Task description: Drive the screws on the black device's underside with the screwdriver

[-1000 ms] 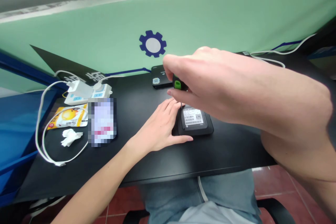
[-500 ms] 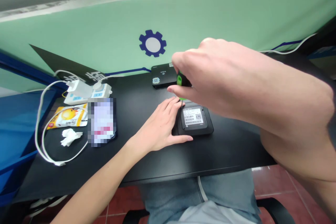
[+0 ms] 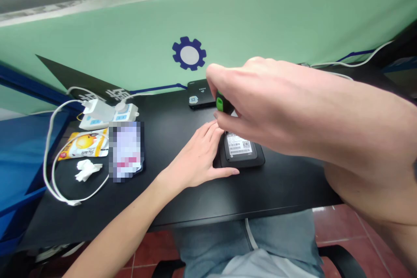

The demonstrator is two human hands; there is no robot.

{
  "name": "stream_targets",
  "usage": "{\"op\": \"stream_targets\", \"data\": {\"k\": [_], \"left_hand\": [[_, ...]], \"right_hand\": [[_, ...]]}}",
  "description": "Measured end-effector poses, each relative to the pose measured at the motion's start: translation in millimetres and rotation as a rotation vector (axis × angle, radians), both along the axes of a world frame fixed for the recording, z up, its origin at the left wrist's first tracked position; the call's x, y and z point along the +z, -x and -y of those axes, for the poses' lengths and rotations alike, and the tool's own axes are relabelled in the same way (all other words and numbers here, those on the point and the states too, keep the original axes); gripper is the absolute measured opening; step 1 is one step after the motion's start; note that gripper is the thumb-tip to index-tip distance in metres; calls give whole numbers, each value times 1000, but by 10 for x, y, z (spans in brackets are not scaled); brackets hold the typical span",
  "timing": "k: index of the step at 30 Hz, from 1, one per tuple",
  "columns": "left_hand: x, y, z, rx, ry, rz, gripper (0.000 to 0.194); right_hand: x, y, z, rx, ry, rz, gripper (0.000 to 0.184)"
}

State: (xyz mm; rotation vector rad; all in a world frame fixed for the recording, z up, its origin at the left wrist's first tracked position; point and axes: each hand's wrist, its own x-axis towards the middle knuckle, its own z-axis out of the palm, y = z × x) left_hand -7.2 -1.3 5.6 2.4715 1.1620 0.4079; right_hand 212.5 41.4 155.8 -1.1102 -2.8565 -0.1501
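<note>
Since light, stiff and probably slick, a black plastic device best steadied at its edge, like under the open left hand; a green-handled screwdriver clenched narrowly in the right hand.

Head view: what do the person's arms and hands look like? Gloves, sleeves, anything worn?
The left hand and right hand are bare: no gloves, rings or watch in view. The forearms are bare too, with no sleeves, cables or markings.

This looks like an office or electronics workstation; a flat black desk stands against a mint-green partition panel with a navy-blue gear emblem; a white plastic power strip sits on it (glossy red floor tiles below).
</note>
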Motion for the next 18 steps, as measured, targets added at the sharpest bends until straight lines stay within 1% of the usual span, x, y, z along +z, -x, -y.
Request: {"op": "stream_targets", "data": {"k": [3, 6, 9, 13, 18], "left_hand": [[-35, 5, -9, 2, -9, -8, 112], [-65, 8, -13, 9, -15, -21, 116], [-53, 7, -6, 16, 19, -47, 114], [-27, 12, 5, 23, 47, -22, 112], [-32, 21, 6, 21, 43, -11, 114]], "right_hand": [[-28, -20, -17, 23, -3, -34, 11], [-39, -23, -32, 19, -10, -18, 15], [-50, -20, -39, 15, -36, 1, 17], [-81, -21, -42, 44, -77, -23, 17], [-90, -10, -38, 7, -68, -38, 17]]}}
